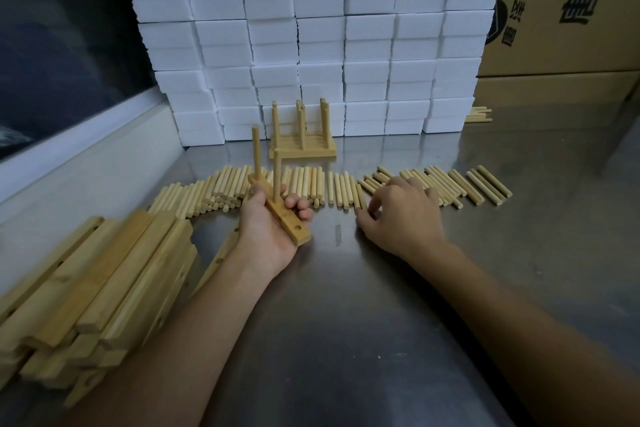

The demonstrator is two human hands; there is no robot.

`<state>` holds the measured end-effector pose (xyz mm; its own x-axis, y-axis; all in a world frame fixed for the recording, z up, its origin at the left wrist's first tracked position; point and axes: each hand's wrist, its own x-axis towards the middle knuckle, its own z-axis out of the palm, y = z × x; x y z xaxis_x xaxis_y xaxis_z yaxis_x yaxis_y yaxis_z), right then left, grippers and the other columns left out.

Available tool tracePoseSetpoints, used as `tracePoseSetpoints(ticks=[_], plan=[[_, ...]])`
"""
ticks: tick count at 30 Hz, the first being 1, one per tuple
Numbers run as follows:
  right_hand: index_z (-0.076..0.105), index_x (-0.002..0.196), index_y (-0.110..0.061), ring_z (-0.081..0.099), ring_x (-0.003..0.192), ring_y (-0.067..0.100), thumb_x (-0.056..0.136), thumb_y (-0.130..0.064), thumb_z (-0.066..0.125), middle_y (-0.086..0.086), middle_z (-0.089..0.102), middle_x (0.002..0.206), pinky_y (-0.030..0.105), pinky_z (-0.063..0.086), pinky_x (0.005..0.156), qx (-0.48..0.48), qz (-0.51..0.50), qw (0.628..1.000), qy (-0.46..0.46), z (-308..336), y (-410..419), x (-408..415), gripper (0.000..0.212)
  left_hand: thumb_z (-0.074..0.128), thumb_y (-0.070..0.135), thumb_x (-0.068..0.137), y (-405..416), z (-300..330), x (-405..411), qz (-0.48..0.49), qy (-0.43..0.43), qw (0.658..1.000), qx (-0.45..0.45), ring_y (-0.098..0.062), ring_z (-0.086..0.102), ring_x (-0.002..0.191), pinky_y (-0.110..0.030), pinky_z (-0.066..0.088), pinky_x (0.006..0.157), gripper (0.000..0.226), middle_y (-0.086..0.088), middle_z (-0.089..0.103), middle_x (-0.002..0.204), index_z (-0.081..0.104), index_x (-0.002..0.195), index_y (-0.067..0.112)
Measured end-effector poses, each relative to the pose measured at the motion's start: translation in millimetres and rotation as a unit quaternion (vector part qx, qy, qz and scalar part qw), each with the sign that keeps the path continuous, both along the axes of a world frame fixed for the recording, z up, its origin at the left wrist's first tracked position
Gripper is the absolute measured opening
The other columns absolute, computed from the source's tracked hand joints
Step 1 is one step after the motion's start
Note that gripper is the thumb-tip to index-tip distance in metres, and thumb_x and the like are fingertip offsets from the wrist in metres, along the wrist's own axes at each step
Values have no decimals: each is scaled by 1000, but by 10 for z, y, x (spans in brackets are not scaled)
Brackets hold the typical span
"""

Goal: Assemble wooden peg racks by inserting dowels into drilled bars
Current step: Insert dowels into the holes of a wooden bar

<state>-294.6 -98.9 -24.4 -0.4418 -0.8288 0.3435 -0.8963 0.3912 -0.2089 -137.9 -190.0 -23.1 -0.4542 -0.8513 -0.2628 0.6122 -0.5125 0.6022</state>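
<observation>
progress: partway on one bar, judged from what lies on the table; many more racks to go.
bar in hand: the drilled bar lies across the palm of the left hand, fingers curled round it, at about 11 o'clock from the middle of the view, lifted just above the table.
pegs done: two dowels stand upright in that bar, the far peg and the near peg.
pegs left: one open hole shows at the near end of the bar; whether there are others i cannot tell.
right hand: the right hand is at 1 o'clock, fingers bent down onto the loose dowels; fingertips touch the row, but i cannot tell whether they already pinch one.
dowel stock: a long row of loose dowels runs from 10 o'clock to 2 o'clock, piled thicker at the left end.
bar stock: a stack of unfilled bars sits at 8 o'clock, holes visible on some edges.
finished work: one finished rack stands at 12 o'clock against the white foam blocks.
next, likely: pick a dowel and seat it in the open hole.
other: cardboard boxes at 2 o'clock.
</observation>
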Motion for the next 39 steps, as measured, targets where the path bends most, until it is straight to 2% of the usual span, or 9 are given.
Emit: tracePoseSetpoints(ticks=[7,12,15,21,24,27,31,35,39], plan=[[63,73,-13,58,73,22,93,-29,55,2,59,67,41,50,84,-28,-62,998,-16,123,37,22,27,33,52,103,8,-14,12,-21,6,1000,-9,-12,40,44,-25,36,47,47,1,44,55,51,90,11],[66,115,-10,65,80,19,100,-22,53,2,71,91,44,57,80,-154,-14,974,-167,141,7,-25,23,34,52,103,4,-22,25,-40,-4,999,-22,-11,37,42,-24,33,46,45,1,42,55,48,89,12],[68,122,-13,66,85,13,98,-14,57,-6,70,91,34,57,82,-202,34,941,-268,124,-5,14,26,35,53,103,2,-23,31,-47,-8,999,-23,-11,37,42,-24,34,45,45,1,43,54,49,90,13],[76,98,-18,68,77,7,89,-21,72,-4,73,81,22,58,72,-276,53,840,-464,134,-13,12,10,36,52,103,-11,-33,22,-50,-5,998,-26,-11,37,42,-23,36,44,45,1,42,55,52,89,11],[71,95,-4,57,56,1,90,-23,70,-5,64,65,17,47,55,-311,46,770,-555,190,-8,-15,19,37,51,103,-19,-37,18,-50,-10,998,-27,-11,38,43,-23,35,44,44,1,43,55,52,91,11],[64,101,2,65,61,10,94,-18,65,5,72,74,23,52,58,-304,53,728,-612,225,-1,-23,22,37,51,103,-22,-38,13,-49,-9,998,-26,-12,38,43,-24,36,43,44,1,43,56,52,92,11],[66,97,-1,69,73,17,91,-4,66,16,74,89,24,55,64,-259,69,736,-621,204,-4,29,7,37,51,103,-18,-38,11,-49,-9,998,-27,-12,38,43,-24,36,43,43,1,42,55,52,93,11],[54,124,-16,67,68,13,100,1,48,11,66,102,23,56,65,-207,101,747,-623,165,-32,81,30,37,51,103,-16,-34,7,-48,-13,998,-28,-12,37,43,-24,35,44,43,1,42,56,52,94,11],[62,112,-15,48,67,11,103,-14,43,2,53,84,25,43,62,-182,98,777,-595,162,-45,115,21,37,50,103,-12,-33,13,-49,-18,998,-32,-11,38,44,-24,35,46,43,1,43,56,52,95,11]])
